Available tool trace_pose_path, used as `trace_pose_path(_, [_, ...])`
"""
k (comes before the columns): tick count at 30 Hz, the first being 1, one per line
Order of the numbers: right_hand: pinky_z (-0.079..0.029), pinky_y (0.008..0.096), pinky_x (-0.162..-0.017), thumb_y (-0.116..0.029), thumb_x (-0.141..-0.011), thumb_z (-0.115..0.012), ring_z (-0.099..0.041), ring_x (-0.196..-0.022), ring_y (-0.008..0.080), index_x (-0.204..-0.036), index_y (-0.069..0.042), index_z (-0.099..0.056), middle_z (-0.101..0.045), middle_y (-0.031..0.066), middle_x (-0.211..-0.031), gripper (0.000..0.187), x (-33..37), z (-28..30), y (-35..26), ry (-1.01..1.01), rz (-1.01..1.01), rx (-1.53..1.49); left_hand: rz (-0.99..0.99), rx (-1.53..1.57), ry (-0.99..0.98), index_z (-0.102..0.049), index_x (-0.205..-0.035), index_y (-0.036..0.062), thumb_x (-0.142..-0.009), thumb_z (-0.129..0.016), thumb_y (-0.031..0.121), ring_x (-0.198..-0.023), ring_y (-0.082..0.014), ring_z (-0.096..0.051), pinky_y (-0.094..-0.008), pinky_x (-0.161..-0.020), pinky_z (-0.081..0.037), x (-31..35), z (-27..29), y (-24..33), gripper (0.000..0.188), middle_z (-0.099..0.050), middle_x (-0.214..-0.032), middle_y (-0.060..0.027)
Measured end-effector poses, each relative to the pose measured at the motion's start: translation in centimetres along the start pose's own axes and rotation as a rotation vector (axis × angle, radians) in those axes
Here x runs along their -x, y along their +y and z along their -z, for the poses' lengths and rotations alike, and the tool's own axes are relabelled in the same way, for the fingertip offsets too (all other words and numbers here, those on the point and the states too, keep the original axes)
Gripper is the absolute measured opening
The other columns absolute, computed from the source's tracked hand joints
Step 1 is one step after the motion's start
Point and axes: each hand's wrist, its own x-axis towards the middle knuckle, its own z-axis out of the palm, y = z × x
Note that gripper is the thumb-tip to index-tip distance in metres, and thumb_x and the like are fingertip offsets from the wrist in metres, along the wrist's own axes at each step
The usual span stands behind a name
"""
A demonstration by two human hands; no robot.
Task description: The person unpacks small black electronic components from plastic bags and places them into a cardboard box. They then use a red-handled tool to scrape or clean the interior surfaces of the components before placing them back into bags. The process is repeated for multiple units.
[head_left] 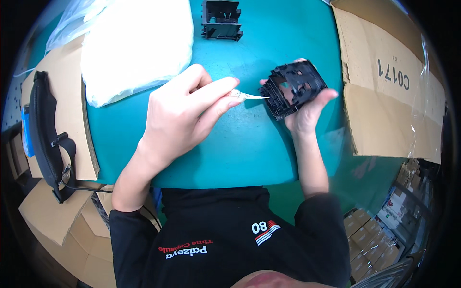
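My left hand is closed in a pinch on a thin pointed tool with a pale, shiny taper. Most of its handle is hidden in my fingers, so I cannot tell its exact kind. The tip points right and reaches the left edge of a black plastic housing; whether it touches is unclear. My right hand grips that open, frame-like housing from below and the right, tilted above the table, thumb on its right side. At the far side stands a similar black plastic housing.
The green table lies under my hands. A white plastic bag bulges at the far left, beside cardboard with a black strap on it. To the right stands a cardboard box. More boxes sit lower right.
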Motion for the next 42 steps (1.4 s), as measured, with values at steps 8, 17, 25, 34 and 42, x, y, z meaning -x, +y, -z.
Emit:
trace_pose_path(8, [-0.057,0.0565,-0.097,-0.071,-0.096,-0.048,-0.065,-0.116,0.0366,-0.134,-0.003,-0.053,-0.062,0.0204,-0.126,0.078,0.8,-0.9,0.6,-0.089,-0.495,-0.583,-0.042,0.020,-0.069,-0.074,-0.120,0.0079,-0.084,-0.079,0.012,-0.060,-0.0155,-0.052,-0.0300,-0.052,-0.043,0.5,-1.8,0.3,0.037,-0.050,-0.074,-0.0049])
trace_pose_path(17, [-0.055,0.0538,-0.100,-0.075,-0.094,-0.046,-0.061,-0.122,0.0394,-0.136,-0.005,-0.055,-0.060,0.0235,-0.130,0.082,1.3,-0.5,0.7,-0.214,-0.527,-0.432,-0.038,-0.011,-0.053,-0.075,-0.119,0.0082,-0.083,-0.080,0.013,-0.058,-0.0150,-0.051,-0.0301,-0.051,-0.042,0.5,-2.0,0.3,0.037,-0.050,-0.072,-0.0046])
trace_pose_path(25, [-0.059,0.0496,-0.097,-0.072,-0.097,-0.038,-0.065,-0.119,0.0334,-0.143,0.000,-0.048,-0.061,0.0254,-0.133,0.086,1.6,-0.7,1.0,-0.294,-0.525,-0.743,-0.036,-0.024,-0.059,-0.076,-0.116,0.0081,-0.081,-0.081,0.015,-0.057,-0.0154,-0.052,-0.0303,-0.049,-0.042,0.4,-1.7,0.7,0.036,-0.049,-0.071,-0.0045])
trace_pose_path(34, [-0.059,0.0500,-0.097,-0.068,-0.097,-0.049,-0.065,-0.119,0.0346,-0.145,0.002,-0.045,-0.059,0.0269,-0.134,0.084,2.2,-1.0,0.7,-0.269,-0.531,-0.622,-0.091,-0.099,-0.048,-0.075,-0.108,0.0079,-0.080,-0.081,0.018,-0.054,-0.0164,-0.052,-0.0315,-0.048,-0.042,0.3,-1.2,1.1,0.030,-0.049,-0.070,-0.0034])
trace_pose_path(42, [-0.060,0.0510,-0.095,-0.068,-0.095,-0.053,-0.064,-0.118,0.0351,-0.146,0.000,-0.042,-0.057,0.0249,-0.135,0.086,2.2,-1.4,0.5,-0.285,-0.543,-0.473,-0.169,-0.141,-0.006,-0.074,-0.102,0.0081,-0.083,-0.078,0.028,-0.053,-0.0164,-0.052,-0.0317,-0.047,-0.041,0.4,-1.5,0.8,0.028,-0.049,-0.070,-0.0027])
